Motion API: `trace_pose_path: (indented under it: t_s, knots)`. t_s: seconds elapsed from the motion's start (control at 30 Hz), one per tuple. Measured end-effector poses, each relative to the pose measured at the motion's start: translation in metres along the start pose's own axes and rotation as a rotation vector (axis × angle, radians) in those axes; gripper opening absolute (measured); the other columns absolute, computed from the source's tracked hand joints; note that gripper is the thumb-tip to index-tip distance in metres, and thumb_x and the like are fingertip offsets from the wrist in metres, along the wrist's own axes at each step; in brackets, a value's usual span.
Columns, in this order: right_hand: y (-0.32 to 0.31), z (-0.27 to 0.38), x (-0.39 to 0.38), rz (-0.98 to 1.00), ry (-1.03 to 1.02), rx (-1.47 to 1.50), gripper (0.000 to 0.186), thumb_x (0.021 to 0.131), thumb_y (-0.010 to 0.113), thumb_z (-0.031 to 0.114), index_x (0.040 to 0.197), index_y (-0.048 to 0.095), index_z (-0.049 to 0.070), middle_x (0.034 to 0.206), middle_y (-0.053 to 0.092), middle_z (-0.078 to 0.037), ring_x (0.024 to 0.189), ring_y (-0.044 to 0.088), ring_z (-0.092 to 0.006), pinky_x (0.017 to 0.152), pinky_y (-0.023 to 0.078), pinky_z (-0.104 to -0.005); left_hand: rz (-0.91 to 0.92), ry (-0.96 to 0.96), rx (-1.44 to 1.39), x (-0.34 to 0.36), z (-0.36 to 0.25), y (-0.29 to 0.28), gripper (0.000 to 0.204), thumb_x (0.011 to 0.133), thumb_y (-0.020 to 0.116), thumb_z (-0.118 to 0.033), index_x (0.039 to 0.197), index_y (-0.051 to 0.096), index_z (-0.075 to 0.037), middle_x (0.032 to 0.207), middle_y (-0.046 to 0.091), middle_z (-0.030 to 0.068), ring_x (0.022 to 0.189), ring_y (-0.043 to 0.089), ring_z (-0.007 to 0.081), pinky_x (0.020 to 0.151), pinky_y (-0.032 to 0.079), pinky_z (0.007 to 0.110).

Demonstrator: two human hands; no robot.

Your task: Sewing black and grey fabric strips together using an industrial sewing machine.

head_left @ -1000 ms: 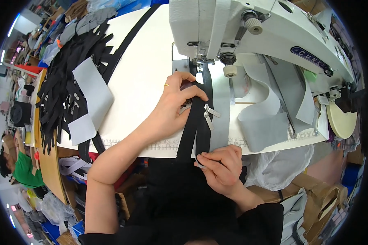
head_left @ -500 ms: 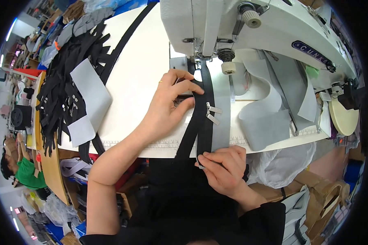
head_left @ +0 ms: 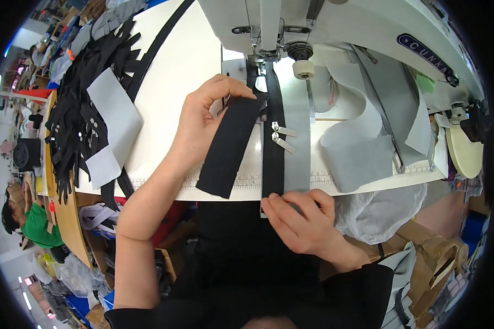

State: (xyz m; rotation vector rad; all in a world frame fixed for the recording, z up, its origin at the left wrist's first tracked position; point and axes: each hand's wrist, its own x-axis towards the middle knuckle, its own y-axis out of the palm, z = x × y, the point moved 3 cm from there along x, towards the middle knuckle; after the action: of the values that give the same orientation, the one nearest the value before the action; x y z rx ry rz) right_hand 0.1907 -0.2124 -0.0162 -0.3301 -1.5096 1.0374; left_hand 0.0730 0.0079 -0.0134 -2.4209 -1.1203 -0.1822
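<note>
Right hand (head_left: 302, 219) pinching near end of black zipper tape (head_left: 273, 148) at desk (head_left: 175, 71) edge, grip closed on tape and grey strip (head_left: 297, 137) beside it. Left hand (head_left: 203, 118), flat on tape half second ago, now lifting black fabric strip (head_left: 228, 145) by top end, fingers curled around it, far end angling toward needle. Two metal sliders (head_left: 282, 137) lying on tape. Sewing machine (head_left: 324, 27) looming closer in view, suggesting strip being lined up for stitching.

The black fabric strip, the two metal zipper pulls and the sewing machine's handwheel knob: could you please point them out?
black fabric strip (head_left: 228, 145), head view, middle of the strip.
metal zipper pulls (head_left: 282, 137), head view, between the two pulls.
handwheel knob (head_left: 303, 69), head view, its cream face.
</note>
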Motion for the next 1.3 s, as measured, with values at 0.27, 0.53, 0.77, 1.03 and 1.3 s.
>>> trace_pose_path:
  t_s: [0.27, 0.53, 0.77, 1.03, 1.3]
  knots:
    - [-0.01, -0.004, -0.002, 0.01, -0.031, 0.018, 0.014, 0.078, 0.076, 0.009, 0.092, 0.077, 0.007, 0.1, 0.07, -0.003, 0.086, 0.065, -0.0164, 0.077, 0.043, -0.0301, 0.217, 0.144, 0.404, -0.009, -0.018, 0.011, 0.055, 0.08, 0.055, 0.011, 0.123, 0.076, -0.017, 0.142, 0.053, 0.0129, 0.137, 0.046, 0.0334, 0.117, 0.039, 0.044]
    - [-0.016, -0.008, 0.007, 0.005, -0.168, -0.048, 0.011, 0.082, 0.073, 0.008, 0.093, 0.077, 0.008, 0.101, 0.071, -0.002, 0.086, 0.065, -0.015, 0.073, 0.041, -0.0291, 0.29, 0.099, 0.444, -0.006, -0.015, 0.01, 0.054, 0.078, 0.055, 0.014, 0.116, 0.079, -0.016, 0.144, 0.052, 0.0129, 0.135, 0.046, 0.0344, 0.118, 0.039, 0.045]
    - [-0.001, -0.012, -0.005, 0.063, -0.005, 0.072, 0.016, 0.079, 0.075, 0.012, 0.095, 0.078, 0.01, 0.102, 0.071, -0.001, 0.09, 0.067, -0.0172, 0.082, 0.046, -0.0334, 0.116, -0.013, 0.164, -0.005, -0.01, 0.009, 0.028, 0.086, 0.067, 0.004, 0.111, 0.077, -0.007, 0.138, 0.056, 0.0129, 0.126, 0.053, 0.0297, 0.104, 0.048, 0.037]
    - [0.001, -0.01, -0.006, 0.024, 0.078, 0.137, 0.024, 0.075, 0.079, 0.012, 0.099, 0.079, 0.011, 0.102, 0.072, 0.0, 0.089, 0.066, -0.0184, 0.084, 0.046, -0.0365, -0.035, -0.018, 0.192, 0.001, -0.001, -0.004, 0.017, 0.087, 0.075, 0.0, 0.104, 0.077, -0.002, 0.1, 0.071, 0.0085, 0.097, 0.067, 0.0228, 0.09, 0.052, 0.034]
    - [0.003, -0.012, -0.007, -0.014, 0.074, 0.164, 0.02, 0.078, 0.075, 0.012, 0.097, 0.078, 0.008, 0.1, 0.071, -0.002, 0.087, 0.066, -0.0181, 0.08, 0.048, -0.0328, -0.089, -0.035, 0.167, -0.001, -0.002, 0.006, 0.014, 0.084, 0.077, 0.002, 0.096, 0.081, -0.002, 0.103, 0.073, 0.0087, 0.093, 0.069, 0.0172, 0.078, 0.054, 0.028]
